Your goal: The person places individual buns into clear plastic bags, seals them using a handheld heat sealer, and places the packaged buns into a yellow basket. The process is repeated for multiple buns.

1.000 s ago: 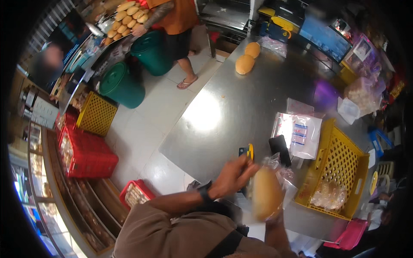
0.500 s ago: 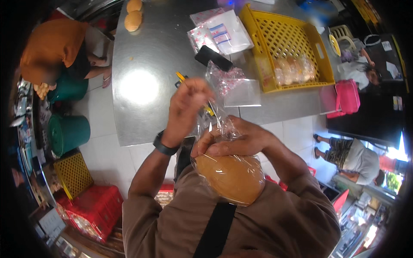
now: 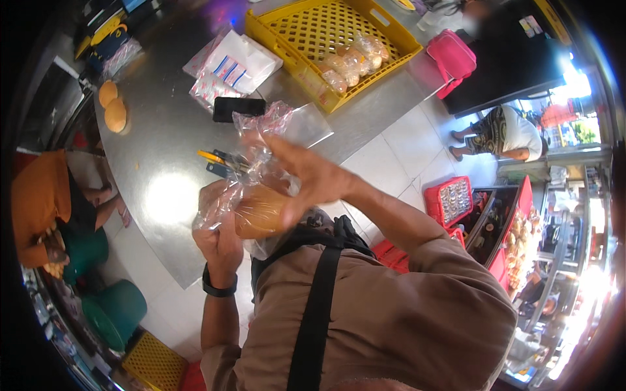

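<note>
A brown bread point(image 3: 257, 214) sits inside a clear plastic bag point(image 3: 261, 171) in front of my chest, just off the table's near edge. My left hand point(image 3: 218, 225), with a dark band at the wrist, is closed around the bag's left side. Above and to the right of the bread, my right hand point(image 3: 312, 174) is spread wide and slightly blurred. Its thumb comes down beside the bread, and its fingers reach over the crinkled plastic. Just beyond the bag lies a yellow and dark tool point(image 3: 215, 160), partly hidden by the plastic.
On the steel table point(image 3: 156, 98) lie a black phone point(image 3: 238, 109), printed bags point(image 3: 235, 65) and two round buns point(image 3: 115, 115). A yellow crate point(image 3: 287, 39) holds bagged buns point(image 3: 355, 62). A pink bag point(image 3: 450, 58) is at right. A co-worker in orange point(image 3: 40, 195) bends at left.
My left hand has come down from the bag's upper end to grip its side. My right hand has let go of the gathered plastic and spread. The bread has moved left and the view has turned.
</note>
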Action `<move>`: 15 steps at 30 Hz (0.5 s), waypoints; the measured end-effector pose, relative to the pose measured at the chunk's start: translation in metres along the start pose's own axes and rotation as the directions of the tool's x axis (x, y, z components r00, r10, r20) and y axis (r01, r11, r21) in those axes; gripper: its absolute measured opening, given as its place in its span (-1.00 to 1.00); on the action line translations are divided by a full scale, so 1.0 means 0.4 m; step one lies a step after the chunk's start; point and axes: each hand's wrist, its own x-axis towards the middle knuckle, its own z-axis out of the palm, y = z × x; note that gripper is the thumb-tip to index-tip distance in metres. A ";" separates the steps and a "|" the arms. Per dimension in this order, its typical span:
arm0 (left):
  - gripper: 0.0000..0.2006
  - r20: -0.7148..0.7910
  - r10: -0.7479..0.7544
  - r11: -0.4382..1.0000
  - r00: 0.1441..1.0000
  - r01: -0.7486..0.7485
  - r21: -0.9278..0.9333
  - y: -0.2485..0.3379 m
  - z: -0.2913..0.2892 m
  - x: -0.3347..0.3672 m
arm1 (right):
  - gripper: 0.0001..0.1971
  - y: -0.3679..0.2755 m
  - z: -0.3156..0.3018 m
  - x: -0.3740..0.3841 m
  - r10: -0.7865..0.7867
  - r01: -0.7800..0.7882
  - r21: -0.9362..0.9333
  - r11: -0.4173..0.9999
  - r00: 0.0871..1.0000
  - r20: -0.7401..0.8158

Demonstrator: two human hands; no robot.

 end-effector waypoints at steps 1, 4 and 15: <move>-0.69 -0.047 0.071 0.997 0.996 -0.071 0.004 -0.010 0.017 -0.002 | -0.46 0.003 0.008 -0.018 -0.020 0.036 -0.231 0.972 0.997 0.073; -0.61 0.120 -0.005 1.000 0.993 0.005 0.001 0.006 0.035 0.007 | -0.65 -0.006 0.033 -0.008 -0.050 0.108 -0.461 0.881 0.990 0.135; -0.63 0.325 -0.504 0.863 0.800 0.449 0.233 -0.241 -0.135 -0.147 | -0.68 0.001 0.192 0.074 0.160 0.196 -0.753 0.628 0.914 0.372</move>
